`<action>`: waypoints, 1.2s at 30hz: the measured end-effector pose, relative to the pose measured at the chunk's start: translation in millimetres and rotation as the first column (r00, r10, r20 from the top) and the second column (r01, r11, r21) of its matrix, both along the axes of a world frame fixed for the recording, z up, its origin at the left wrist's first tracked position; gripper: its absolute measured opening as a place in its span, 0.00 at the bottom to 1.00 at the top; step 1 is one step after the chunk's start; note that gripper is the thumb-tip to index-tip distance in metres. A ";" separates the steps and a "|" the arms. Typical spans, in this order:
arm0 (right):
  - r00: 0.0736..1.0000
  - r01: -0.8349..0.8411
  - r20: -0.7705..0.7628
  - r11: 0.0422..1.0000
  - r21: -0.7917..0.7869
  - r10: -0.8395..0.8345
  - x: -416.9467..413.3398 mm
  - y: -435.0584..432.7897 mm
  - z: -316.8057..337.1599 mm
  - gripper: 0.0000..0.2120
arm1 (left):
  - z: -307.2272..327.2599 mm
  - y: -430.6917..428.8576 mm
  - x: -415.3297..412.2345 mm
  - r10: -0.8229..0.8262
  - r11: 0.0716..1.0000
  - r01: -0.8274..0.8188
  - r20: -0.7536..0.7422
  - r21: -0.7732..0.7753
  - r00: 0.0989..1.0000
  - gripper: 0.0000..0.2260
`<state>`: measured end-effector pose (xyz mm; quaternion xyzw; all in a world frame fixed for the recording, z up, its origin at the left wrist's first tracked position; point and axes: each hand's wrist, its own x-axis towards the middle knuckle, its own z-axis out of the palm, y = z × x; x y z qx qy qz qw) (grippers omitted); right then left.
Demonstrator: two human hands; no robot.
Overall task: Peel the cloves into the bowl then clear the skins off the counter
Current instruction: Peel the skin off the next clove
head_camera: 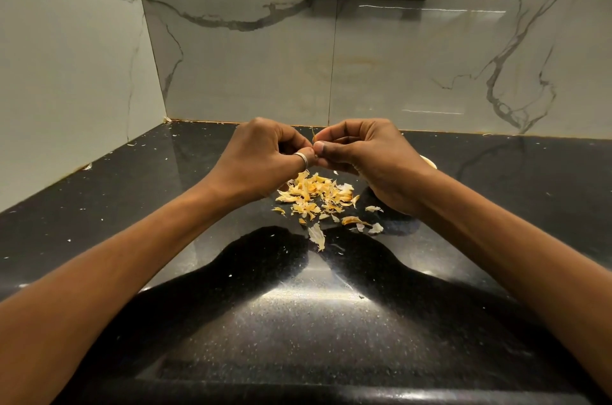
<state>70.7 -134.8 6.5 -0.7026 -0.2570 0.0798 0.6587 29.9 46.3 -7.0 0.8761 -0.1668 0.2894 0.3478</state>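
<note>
Pinching a clove (316,155) between my left hand (265,156) and right hand (367,153), I am picking at it just above the skins (314,196) piled on the desk (132,222). Judging by that pile, I am well into the peeling. The bowl (430,162) is peeking out behind my right hand, and the skins are not yet cleared.

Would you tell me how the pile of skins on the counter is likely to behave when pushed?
The skins look thin and curled, so they are probably very light and floppy, apt to scatter. Stray flakes lie apart on the glossy counter; flat ones may cling.
</note>
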 end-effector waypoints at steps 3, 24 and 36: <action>1.000 0.005 -0.008 1.000 -0.006 -0.005 -0.7 0.7 -0.7 0.05 | 0.1 -0.7 -1.8 0.000 1.000 0.000 0.003 0.030 1.000 0.07; 0.996 -0.016 -0.084 0.998 0.060 0.021 -2.4 4.5 0.4 0.05 | 0.3 -1.4 -2.7 0.053 0.995 -0.062 0.112 0.072 0.992 0.05; 0.998 0.016 -0.065 0.998 0.062 -0.012 -1.2 3.0 0.0 0.04 | 0.6 -4.1 -5.9 0.023 0.992 -0.043 0.161 0.119 0.987 0.05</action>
